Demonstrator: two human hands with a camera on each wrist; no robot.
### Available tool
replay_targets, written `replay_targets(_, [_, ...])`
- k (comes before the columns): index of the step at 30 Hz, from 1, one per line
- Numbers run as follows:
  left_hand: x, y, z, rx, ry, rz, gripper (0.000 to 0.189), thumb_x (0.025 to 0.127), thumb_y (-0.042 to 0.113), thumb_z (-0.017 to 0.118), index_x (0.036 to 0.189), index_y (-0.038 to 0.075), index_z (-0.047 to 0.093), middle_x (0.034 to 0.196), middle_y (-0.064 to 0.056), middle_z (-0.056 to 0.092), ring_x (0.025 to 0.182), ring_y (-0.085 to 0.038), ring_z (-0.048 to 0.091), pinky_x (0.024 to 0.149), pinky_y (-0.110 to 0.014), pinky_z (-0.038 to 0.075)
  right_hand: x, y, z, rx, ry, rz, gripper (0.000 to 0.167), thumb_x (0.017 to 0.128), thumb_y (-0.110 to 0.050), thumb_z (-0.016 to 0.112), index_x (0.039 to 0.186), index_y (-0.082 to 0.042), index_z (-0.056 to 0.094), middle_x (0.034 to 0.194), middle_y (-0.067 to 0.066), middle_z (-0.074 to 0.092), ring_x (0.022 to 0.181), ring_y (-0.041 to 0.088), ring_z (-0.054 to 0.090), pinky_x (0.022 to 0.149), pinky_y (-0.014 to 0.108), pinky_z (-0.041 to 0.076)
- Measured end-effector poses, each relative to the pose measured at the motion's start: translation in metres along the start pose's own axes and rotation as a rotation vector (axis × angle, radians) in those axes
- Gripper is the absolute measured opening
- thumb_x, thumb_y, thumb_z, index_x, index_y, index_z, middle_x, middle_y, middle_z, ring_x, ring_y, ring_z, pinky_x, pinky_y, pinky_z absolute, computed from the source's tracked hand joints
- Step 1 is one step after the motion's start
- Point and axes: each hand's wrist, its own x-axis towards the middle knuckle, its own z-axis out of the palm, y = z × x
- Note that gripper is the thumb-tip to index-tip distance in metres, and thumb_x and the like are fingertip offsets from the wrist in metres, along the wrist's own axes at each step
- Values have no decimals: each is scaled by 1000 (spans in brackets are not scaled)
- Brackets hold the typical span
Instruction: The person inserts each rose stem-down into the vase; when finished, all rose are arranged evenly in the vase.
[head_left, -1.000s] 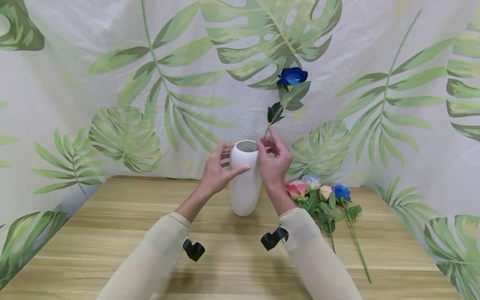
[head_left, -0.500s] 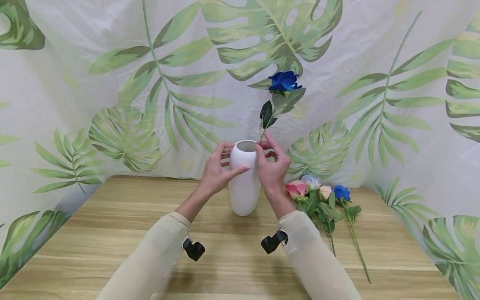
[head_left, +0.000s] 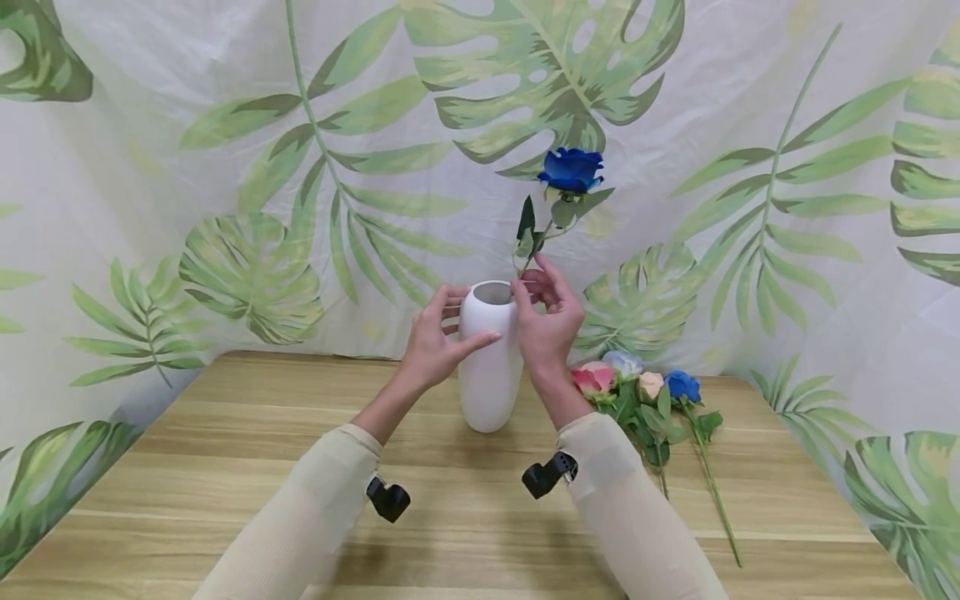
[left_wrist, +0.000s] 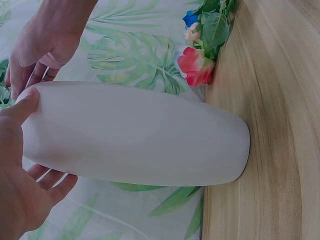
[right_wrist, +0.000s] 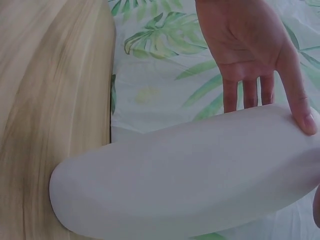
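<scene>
Hanging beyond both hands, a leaf-printed cloth point(head_left: 645, 192) is forming a softly creased, slightly glossy backdrop. Below the hands, a wood-grained table point(head_left: 262, 500) is supporting a tall white vase point(head_left: 489, 375), which is standing upright between them, apparently so both can reach its round mouth; smooth, perhaps ceramic, it is narrowing toward its foot. The left hand point(head_left: 441, 333) is gripping the vase's upper side, thumb in front and fingers spread behind, probably steadying it. At the rim's opposite side, the right hand point(head_left: 551, 321) is pinching a tall blue rose point(head_left: 572, 171) low on its stem, likely to control its lean; its petals are ruffling outward and its lower end is hiding. Outward of the right hand, a thin-stemmed second blue rose point(head_left: 683, 386), a rounded pink flower point(head_left: 594, 379), a pale lilac flower point(head_left: 623, 363) and a small peach flower point(head_left: 651, 383) are lying within easy reach.
</scene>
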Motion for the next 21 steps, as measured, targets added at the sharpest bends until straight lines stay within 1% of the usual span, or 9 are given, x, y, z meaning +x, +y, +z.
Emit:
replay_targets(2, [0, 0, 0, 1, -1, 1, 62, 82, 14, 90, 130, 0, 54, 130, -23, 62, 122, -37, 62, 97, -51, 58, 0, 0, -1, -17, -21, -6, 41, 86, 11, 76, 126, 8, 69, 97, 27, 72, 79, 11, 69, 71, 18, 52])
replay_targets(6, [0, 0, 0, 1, 1, 7, 62, 82, 13, 90, 130, 0, 54, 129, -23, 63, 121, -37, 63, 96, -51, 58, -1, 0, -5, -71, -58, -8, 42, 87, 9, 76, 129, 5, 68, 98, 25, 73, 86, 30, 69, 72, 19, 51])
replay_targets(9, [0, -1, 0, -2, 3, 9, 61, 82, 12, 90, 129, -1, 54, 128, -23, 63, 120, -37, 63, 96, -51, 58, -2, 1, -7, -102, -72, 2, 40, 89, 5, 77, 129, 3, 69, 98, 24, 73, 90, 37, 68, 71, 22, 50])
replay_targets(11, [0, 0, 1, -3, 3, 9, 61, 81, 12, 90, 129, -1, 54, 128, -23, 63, 120, -37, 63, 95, -51, 58, -3, 3, -9, -118, -78, 10, 38, 90, 4, 77, 127, 2, 70, 97, 23, 74, 90, 36, 67, 71, 24, 49])
replay_targets(15, [0, -1, 1, -1, 3, 8, 61, 82, 13, 90, 130, 0, 54, 129, -22, 63, 120, -37, 63, 95, -51, 58, -4, 3, -9, -129, -80, 22, 30, 90, 3, 76, 120, 1, 74, 94, 22, 74, 88, 30, 66, 71, 26, 48])
replay_targets(21, [0, -1, 1, -5, 6, 10, 62, 81, 14, 91, 129, 1, 55, 127, -22, 64, 119, -36, 63, 95, -51, 58, -4, 6, -8, -126, -82, 8, 20, 90, 3, 76, 110, 3, 77, 92, 21, 74, 86, 23, 66, 71, 29, 49])
